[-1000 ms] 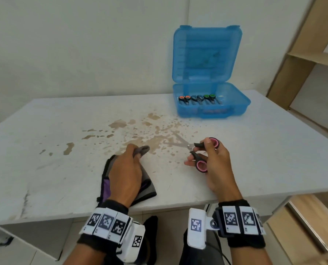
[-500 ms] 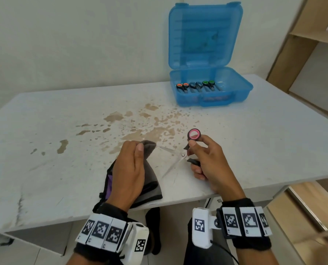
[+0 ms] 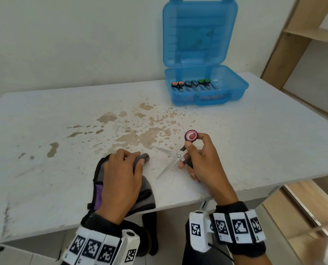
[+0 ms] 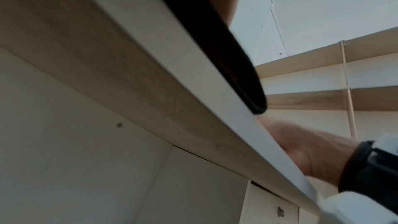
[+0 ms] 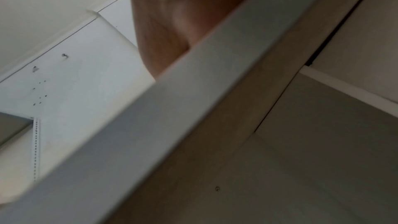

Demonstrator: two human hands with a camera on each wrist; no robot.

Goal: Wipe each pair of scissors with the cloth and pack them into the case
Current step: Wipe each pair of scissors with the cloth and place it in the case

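You were at the wiping step for the fourth pair: three pairs of scissors [image 3: 192,85] already lay side by side in the tray of the open blue case [image 3: 235,92] at the far side of the table [image 3: 44,131], with orange, blue and green handles. The pink-handled scissors [image 3: 178,156] were out of the case, held above the near edge of the table with the blades spread wide apart.

Your right hand [image 3: 201,159] gripped those scissors by the handles: one fingertip passed through the upper pink ring and the thumb lay against its rim, while the lower handle was enclosed by the remaining curled fingers. Your left hand [image 3: 121,180] lay on the grey cloth [image 3: 146,194] and pinched a fold of it between thumb and fingers. The cloth fold and the nearer blade were apart, not touching.

The wrist views showed only the underside of the table edge, so the finger contact on the lower handle probably could not be confirmed.

The next move called for bringing the pinched fold onto one open blade and drawing it along the flat, clear of the cutting edge
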